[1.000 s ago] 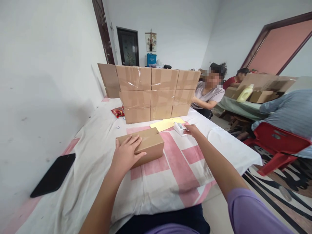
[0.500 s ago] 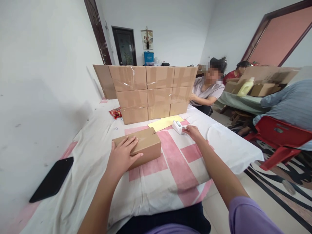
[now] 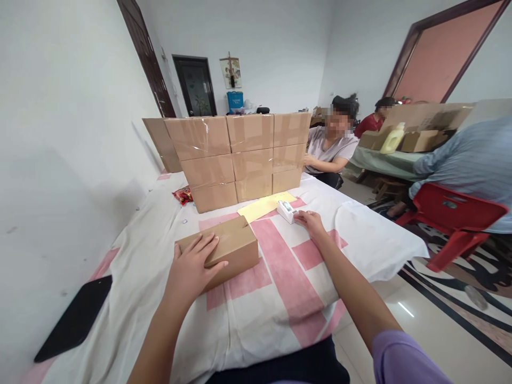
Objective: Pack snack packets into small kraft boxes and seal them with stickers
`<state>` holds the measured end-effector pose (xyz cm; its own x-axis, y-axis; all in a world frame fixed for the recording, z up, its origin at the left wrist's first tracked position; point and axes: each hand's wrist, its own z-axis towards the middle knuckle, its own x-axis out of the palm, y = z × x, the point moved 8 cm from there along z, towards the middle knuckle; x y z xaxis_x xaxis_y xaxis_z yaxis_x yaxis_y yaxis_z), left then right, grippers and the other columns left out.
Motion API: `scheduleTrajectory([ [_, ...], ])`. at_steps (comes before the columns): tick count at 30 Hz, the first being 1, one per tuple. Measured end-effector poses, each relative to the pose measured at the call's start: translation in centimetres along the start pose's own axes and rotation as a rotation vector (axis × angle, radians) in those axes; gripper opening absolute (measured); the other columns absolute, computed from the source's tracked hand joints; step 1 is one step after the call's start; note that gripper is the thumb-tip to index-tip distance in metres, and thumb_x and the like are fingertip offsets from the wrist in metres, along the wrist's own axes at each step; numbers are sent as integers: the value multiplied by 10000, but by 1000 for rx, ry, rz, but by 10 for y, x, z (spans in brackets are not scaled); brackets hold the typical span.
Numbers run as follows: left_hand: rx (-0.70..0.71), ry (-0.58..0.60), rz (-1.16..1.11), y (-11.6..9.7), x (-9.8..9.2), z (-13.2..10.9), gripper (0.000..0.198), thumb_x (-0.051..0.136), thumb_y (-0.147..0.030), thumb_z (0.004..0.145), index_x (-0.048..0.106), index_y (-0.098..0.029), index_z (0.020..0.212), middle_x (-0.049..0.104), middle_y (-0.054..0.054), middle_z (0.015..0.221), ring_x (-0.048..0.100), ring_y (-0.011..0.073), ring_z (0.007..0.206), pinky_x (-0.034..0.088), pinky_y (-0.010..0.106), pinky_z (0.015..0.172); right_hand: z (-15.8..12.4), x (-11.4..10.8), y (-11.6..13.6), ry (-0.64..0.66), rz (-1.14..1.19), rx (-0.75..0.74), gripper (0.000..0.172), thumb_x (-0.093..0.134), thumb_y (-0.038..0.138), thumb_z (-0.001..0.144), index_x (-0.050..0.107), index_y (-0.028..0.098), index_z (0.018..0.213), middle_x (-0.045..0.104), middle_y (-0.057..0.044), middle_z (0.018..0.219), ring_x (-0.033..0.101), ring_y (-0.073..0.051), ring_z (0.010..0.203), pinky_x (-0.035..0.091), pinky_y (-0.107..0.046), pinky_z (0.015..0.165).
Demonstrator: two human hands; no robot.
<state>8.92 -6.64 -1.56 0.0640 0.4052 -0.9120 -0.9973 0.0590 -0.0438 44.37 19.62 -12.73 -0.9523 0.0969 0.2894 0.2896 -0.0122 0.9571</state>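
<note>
A closed brown cardboard box (image 3: 236, 253) lies on the pink-and-white cloth in front of me. My left hand (image 3: 194, 261) rests on its top with fingers spread, the thumb along the near side. To the right of the box stands a small white tape dispenser (image 3: 285, 212) with a roll in it. My right hand (image 3: 311, 223) is at the dispenser's near right end, thumb and fingertips pinched together on the tape there; the strip itself is too fine to make out. A yellow sheet (image 3: 264, 206) lies just behind the dispenser.
Taped cardboard boxes (image 3: 250, 154) are stacked like a wall across the table's far side, a red packet (image 3: 183, 195) at their left. A black phone-like slab (image 3: 76, 317) lies at left. Beyond the stack sits a person (image 3: 332, 146); a red chair (image 3: 456, 224) stands at right.
The view has shifted slightly, so the table things sit a little further left and lower. Both hands keep their places, left on the box, right at the tape dispenser.
</note>
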Motion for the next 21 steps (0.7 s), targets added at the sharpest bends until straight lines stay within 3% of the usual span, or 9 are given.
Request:
scheduleTrajectory([
  [10,11,-15,14,0,0,-1,545,596,-533,903,580,-258,1372,566,75,1471,491,380,1379,339,650,1113,4,-3,-11,-33,-25,87,162,725,130,783,590,154,698,713,-31,716,720,-164,740,616,-264,675],
  [16,-3,-25,8,3,2,0,541,614,-554,889,594,-275,1353,568,67,1470,497,359,1376,343,610,1125,3,-3,-13,-58,-59,137,237,697,59,749,511,183,669,702,-72,666,731,-198,677,594,-243,570],
  [21,7,-30,6,4,3,-1,559,626,-545,882,592,-251,1356,576,60,1464,497,364,1375,356,625,1109,2,-2,-13,-39,-64,165,241,707,68,750,497,183,719,740,-104,795,746,-207,662,577,-242,481],
])
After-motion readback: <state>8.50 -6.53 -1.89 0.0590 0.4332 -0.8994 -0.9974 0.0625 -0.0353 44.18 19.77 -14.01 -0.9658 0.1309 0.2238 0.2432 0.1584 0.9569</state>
